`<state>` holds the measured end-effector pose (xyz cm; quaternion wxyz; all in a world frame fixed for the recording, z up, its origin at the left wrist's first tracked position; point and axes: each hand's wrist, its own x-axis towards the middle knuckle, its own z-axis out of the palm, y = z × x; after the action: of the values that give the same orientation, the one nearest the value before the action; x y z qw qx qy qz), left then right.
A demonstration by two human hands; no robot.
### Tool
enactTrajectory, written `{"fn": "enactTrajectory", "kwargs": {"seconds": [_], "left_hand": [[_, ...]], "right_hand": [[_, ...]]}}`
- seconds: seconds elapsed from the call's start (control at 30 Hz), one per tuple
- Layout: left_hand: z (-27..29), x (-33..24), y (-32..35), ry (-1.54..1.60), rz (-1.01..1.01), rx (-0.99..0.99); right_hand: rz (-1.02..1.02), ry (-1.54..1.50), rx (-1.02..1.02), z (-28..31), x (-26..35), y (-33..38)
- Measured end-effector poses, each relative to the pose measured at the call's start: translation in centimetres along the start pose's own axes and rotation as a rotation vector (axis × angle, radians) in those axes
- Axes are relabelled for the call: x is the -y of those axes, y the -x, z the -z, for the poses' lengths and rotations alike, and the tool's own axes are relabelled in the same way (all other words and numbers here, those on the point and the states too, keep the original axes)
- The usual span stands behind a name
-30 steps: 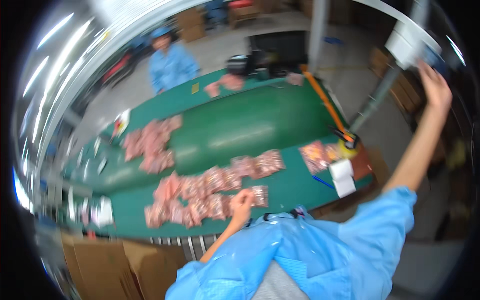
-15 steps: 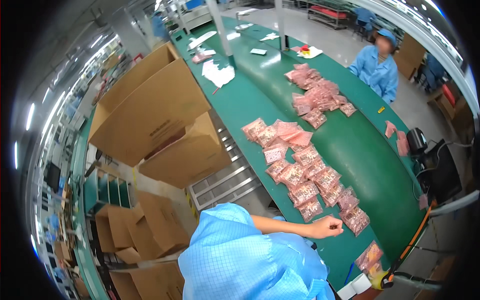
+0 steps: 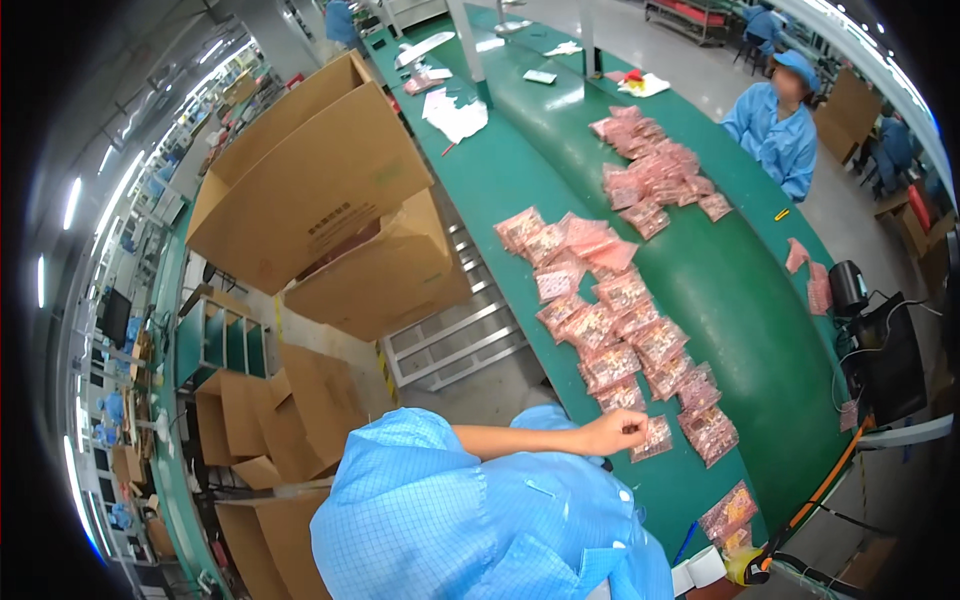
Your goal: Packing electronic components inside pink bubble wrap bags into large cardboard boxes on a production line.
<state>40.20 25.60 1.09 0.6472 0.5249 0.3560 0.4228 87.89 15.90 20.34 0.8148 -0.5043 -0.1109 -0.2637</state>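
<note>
My left hand (image 3: 615,432) hovers at or rests by the near edge of the green table, its fingers curled closed. Right beside the fingertips lies a clear pinkish bag of small parts (image 3: 654,440); its left edge meets the hand, and whether the fingers grip it is not visible. A long group of similar pink bags (image 3: 622,292) spreads over the table just beyond, some overlapping. To the right of my hand are more filled bags (image 3: 708,433), one against another. My right hand is out of view; only my blue checked smock (image 3: 480,510) fills the lower middle.
Across the green belt (image 3: 735,320) lies another heap of pink bags (image 3: 655,170), near a co-worker (image 3: 775,125) in blue. Large open cardboard boxes (image 3: 320,190) stand at left beside a metal roller frame (image 3: 465,335). A black monitor (image 3: 890,355) and yellow tape roll (image 3: 745,565) are at right.
My left hand has drawn back to the left, and the bag at its fingertips, mostly hidden under it before, now shows. My view has shifted slightly.
</note>
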Motion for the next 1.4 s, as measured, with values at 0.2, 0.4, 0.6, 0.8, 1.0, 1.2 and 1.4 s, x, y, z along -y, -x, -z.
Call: {"fn": "enactTrajectory", "kwargs": {"seconds": [0.2, 0.4, 0.6, 0.8, 1.0, 1.2, 1.4], "left_hand": [[3.6, -0.4, 0.3, -0.034, -0.006, -0.08], [8.5, -1.7, -0.5, -0.055, 0.135, -0.176], [15.4, -0.1, -2.9, -0.085, 0.22, -0.128], [23.9, 1.5, -5.5, -0.405, 0.232, -0.157], [30.6, 3.8, -8.0, -0.587, 0.275, -0.114], [32.3, 5.3, -8.2, -0.539, 0.346, 0.023], [27.0, 5.1, -9.7, -0.552, 0.265, 0.239]], "right_hand": [[0.07, 0.326, 0.965, 4.6, -9.7, 24.5], [-0.308, 0.076, 1.48, 1.3, 0.8, 37.6], [-0.587, 0.194, 1.236, -4.3, 1.8, 38.3], [-0.631, 0.569, 1.487, -4.5, 0.2, 41.6], [-0.7, 1.042, 1.778, 1.8, -5.4, 45.3], [-0.556, 1.497, 1.487, 5.5, -9.4, 45.9], [-0.782, 1.534, 1.184, 10.6, -13.2, 46.7]]}}
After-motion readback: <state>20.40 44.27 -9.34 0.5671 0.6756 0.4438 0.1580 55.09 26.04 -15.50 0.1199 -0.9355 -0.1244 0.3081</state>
